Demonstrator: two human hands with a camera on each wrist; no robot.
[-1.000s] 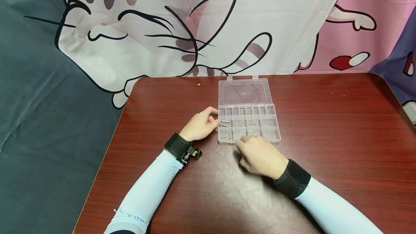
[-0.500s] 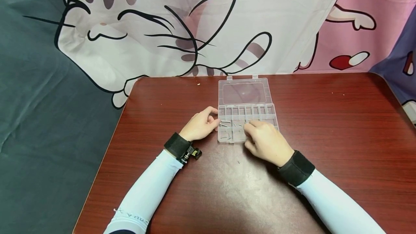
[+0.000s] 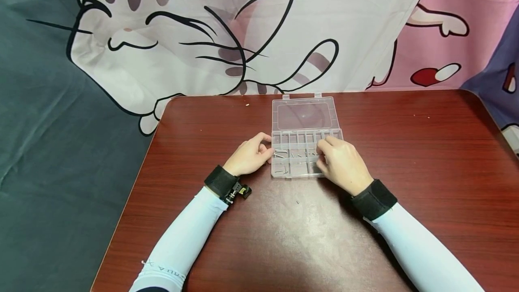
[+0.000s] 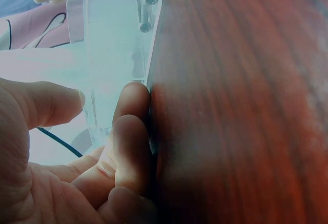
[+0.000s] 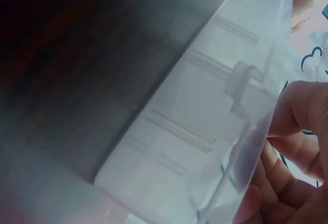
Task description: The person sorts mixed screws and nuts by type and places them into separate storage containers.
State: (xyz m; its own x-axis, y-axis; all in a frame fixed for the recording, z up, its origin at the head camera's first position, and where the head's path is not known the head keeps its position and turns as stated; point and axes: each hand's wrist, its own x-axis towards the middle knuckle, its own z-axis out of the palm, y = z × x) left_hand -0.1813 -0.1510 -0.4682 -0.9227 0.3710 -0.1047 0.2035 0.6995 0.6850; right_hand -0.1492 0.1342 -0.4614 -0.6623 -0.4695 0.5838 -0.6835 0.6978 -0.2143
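Observation:
A clear plastic compartment box (image 3: 299,171) stands on the table in the head view, its lid (image 3: 305,114) laid back. Several small metal screws or pins (image 3: 280,154) lie in its left and middle compartments. My left hand (image 3: 249,157) holds the box's left side. In the left wrist view its curled fingers (image 4: 132,147) press the side wall, with the thumb at the rim. My right hand (image 3: 342,163) is over the right compartments, fingers bent down into them. The right wrist view shows the front wall with its latch (image 5: 241,83); what the right fingertips hold is hidden.
A tiny thin metal piece (image 3: 298,202) lies on the brown wooden table (image 3: 259,247) in front of the box. White crumbs (image 3: 248,104) dot the far part of the table. A printed cloth (image 3: 194,26) hangs behind the far edge.
My right hand has moved from the table at the box's front, over the middle compartments, to the right ones. The tiny metal piece has come into sight. My left hand has stayed in place.

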